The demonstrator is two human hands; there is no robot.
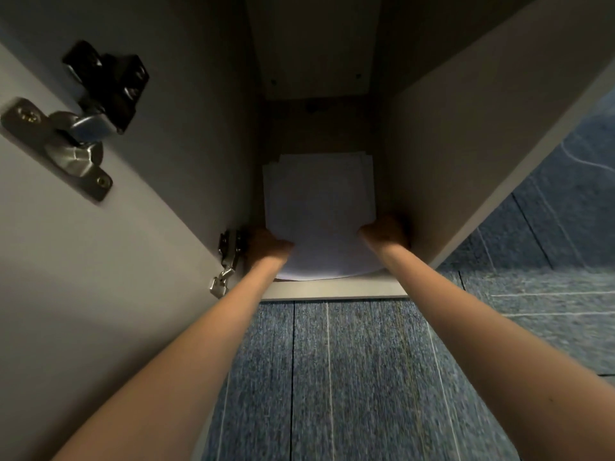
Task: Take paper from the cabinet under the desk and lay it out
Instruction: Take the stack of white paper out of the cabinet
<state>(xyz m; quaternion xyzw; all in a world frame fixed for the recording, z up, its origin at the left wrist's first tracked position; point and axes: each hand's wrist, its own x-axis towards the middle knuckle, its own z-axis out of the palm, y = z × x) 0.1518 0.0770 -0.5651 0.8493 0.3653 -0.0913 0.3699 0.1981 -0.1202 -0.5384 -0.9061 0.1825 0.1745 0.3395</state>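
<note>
A loose stack of white paper (319,207) lies on the floor of the open cabinet (336,289), its sheets slightly fanned at the back. My left hand (266,244) grips the stack's near left corner, thumb on top. My right hand (387,231) grips the near right corner the same way. The front edge of the paper bows upward between both hands. My fingers under the sheets are hidden.
The open cabinet door (116,261) stands on the left with an upper hinge (76,128) and a lower hinge (228,257) close to my left wrist. The cabinet's right wall (466,144) hems in my right hand. Blue carpet tiles (349,377) cover the floor below.
</note>
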